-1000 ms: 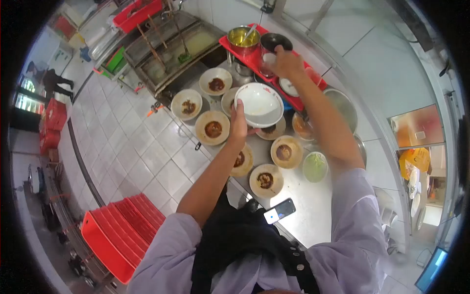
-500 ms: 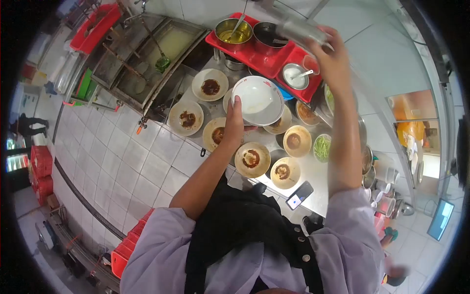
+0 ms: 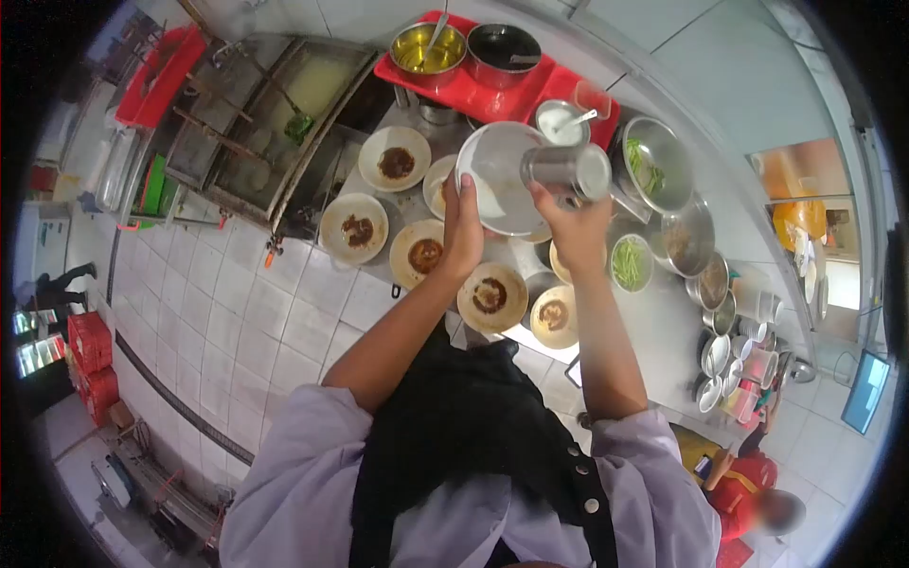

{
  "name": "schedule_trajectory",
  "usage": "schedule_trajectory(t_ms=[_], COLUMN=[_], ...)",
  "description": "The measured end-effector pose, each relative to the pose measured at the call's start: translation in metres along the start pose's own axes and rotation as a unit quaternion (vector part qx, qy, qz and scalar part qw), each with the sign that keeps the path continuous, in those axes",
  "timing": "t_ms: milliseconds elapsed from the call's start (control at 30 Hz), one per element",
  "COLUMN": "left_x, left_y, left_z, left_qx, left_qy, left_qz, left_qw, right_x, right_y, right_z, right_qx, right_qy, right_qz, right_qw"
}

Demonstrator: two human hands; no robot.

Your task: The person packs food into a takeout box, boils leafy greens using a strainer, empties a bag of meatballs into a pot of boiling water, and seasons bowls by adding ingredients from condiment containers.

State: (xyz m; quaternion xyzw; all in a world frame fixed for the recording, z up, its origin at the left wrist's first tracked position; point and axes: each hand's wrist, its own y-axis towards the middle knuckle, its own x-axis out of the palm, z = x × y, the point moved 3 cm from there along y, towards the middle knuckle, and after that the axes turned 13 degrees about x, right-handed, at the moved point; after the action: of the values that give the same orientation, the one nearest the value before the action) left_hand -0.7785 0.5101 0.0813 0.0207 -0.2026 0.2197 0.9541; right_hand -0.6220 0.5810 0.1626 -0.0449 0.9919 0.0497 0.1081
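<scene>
My left hand [image 3: 464, 227] grips the near-left rim of a white bowl [image 3: 492, 185], thumb over its edge. In my right hand [image 3: 575, 222] is a metal shaker [image 3: 568, 171], tipped sideways over the bowl's right side. Whether anything falls from it is too small to tell. Bowls with dark sauce stand around my hands, among them one at the upper left [image 3: 395, 159], one at the left [image 3: 353, 229] and one just below [image 3: 491, 297]. My right arm partly hides another pale bowl.
A red tray [image 3: 530, 93] holds pots of yellow liquid [image 3: 428, 49] and dark liquid [image 3: 504, 55]. Metal bowls [image 3: 694, 232] and a bowl of greens [image 3: 631, 263] stand to the right. A boiling station [image 3: 275, 123] is at left. A person in red [image 3: 748, 492] is at the lower right.
My right hand has come down from above the tray to the bowl with the shaker. The bowl stays in my left hand. The view has shifted, and the person in red now shows more fully.
</scene>
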Motion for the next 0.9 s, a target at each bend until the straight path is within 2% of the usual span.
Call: schedule_trajectory(t_ms=[67,133,233,267,300,367,400,433,467,500,533,600,633,700,767,833,867,900], left_x=[-0.008,-0.004,-0.008,-0.002,-0.002,-0.013,-0.007,-0.003,-0.015,-0.02,-0.018,-0.01,-0.017,-0.013,-0.02,-0.017,-0.022,-0.025], left_y=[-0.017,0.024,-0.011,0.001,0.0,-0.029,-0.015,-0.003,0.006,-0.023,-0.01,-0.002,-0.022,0.012,-0.011,0.008,0.01,0.001], left_z=[-0.014,-0.018,-0.014,-0.013,-0.014,-0.017,-0.008,-0.002,-0.034,-0.035,-0.031,-0.003,-0.011,-0.008,-0.007,0.006,-0.002,-0.001], left_qx=[-0.011,0.019,-0.03,-0.006,0.001,-0.061,-0.035,-0.012,0.014,-0.018,-0.006,-0.052,-0.06,0.005,-0.052,-0.066,-0.08,-0.079], left_qy=[0.009,0.006,0.008,-0.005,-0.014,-0.03,-0.023,-0.017,-0.036,-0.024,-0.023,-0.035,-0.023,-0.019,-0.032,-0.03,-0.019,-0.009], left_qz=[-0.005,-0.018,-0.013,-0.008,0.004,-0.006,0.001,0.014,0.016,0.021,0.021,0.017,0.022,0.032,0.039,0.052,0.055,0.055], left_qw=[1.0,1.0,0.999,1.0,1.0,0.998,0.999,1.0,0.999,0.999,1.0,0.998,0.998,0.999,0.997,0.996,0.995,0.995], right_x=[-0.008,-0.002,-0.001,0.003,0.011,0.015,0.016,0.022,0.025,0.023,0.028,0.032,0.027,0.037,0.038,0.05,0.051,0.052], right_y=[-0.021,-0.007,-0.011,-0.005,0.011,-0.009,-0.002,0.004,0.004,-0.008,0.006,0.003,-0.017,0.02,-0.002,0.047,0.065,0.076], right_z=[0.001,-0.011,0.003,-0.006,-0.007,0.002,0.003,0.008,-0.004,-0.013,-0.006,0.017,0.024,0.011,0.015,0.003,0.0,-0.01], right_qx=[0.044,0.003,0.089,-0.017,-0.001,0.095,0.014,-0.029,0.019,0.081,0.039,-0.021,-0.014,-0.084,-0.021,0.058,0.068,0.064], right_qy=[0.013,0.049,0.006,0.014,0.015,0.011,0.044,-0.009,0.005,0.018,-0.043,-0.162,-0.151,-0.118,-0.153,-0.235,-0.282,-0.379], right_qz=[-0.018,-0.001,-0.034,0.0,-0.016,-0.029,-0.056,-0.031,-0.045,-0.056,-0.04,-0.001,-0.004,-0.016,-0.024,-0.021,-0.003,-0.026], right_qw=[0.999,0.999,0.995,1.0,1.0,0.995,0.997,0.999,0.999,0.995,0.998,0.987,0.988,0.989,0.988,0.97,0.957,0.923])
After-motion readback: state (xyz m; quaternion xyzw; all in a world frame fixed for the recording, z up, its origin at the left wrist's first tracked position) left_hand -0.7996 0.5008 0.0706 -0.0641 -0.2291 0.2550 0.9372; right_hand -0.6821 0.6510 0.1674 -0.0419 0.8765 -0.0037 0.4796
